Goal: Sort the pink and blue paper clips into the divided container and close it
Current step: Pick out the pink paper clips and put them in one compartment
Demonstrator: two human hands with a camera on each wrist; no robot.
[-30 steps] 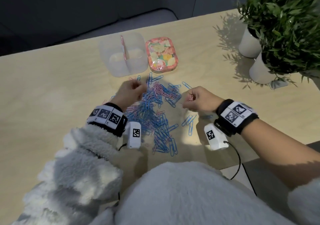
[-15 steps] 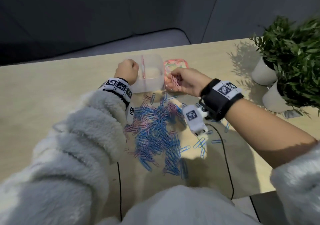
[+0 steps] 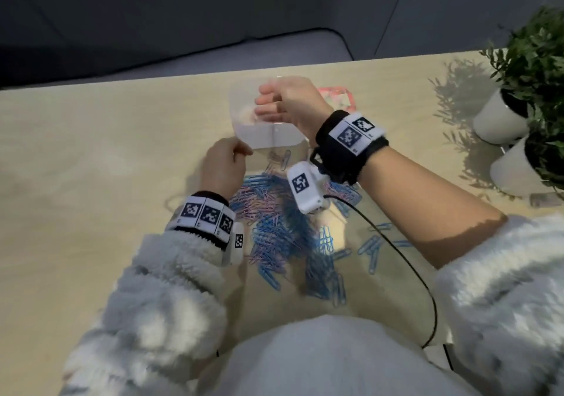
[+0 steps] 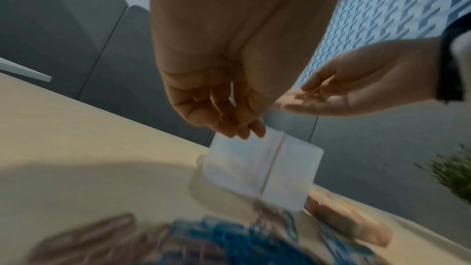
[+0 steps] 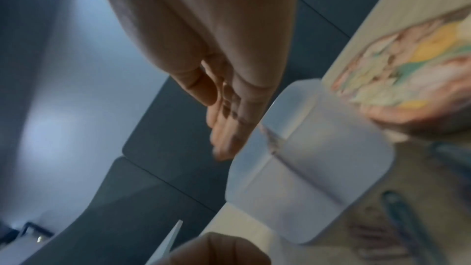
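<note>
Hovering over the container [image 3: 268,135] at upper centre, your right hand [image 3: 290,102] has its fingers [image 3: 265,110] straight and loosely spread, holding nothing. Your left hand [image 3: 224,167] sits at the container's near left corner, fingers curled; whether they hold anything cannot be told. Clips [image 3: 287,237] lie heaped mid-frame on the desk [image 3: 91,167]; the lid [image 3: 338,96] lies beyond your right hand.

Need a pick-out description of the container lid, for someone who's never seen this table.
Start at the wooden table and find the translucent divided container just beyond the pile of paper clips. The lid lies flat right beside it, on the side toward the potted plants, partly hidden behind the right hand. It alone is pink-rimmed with a colourful print.
</note>
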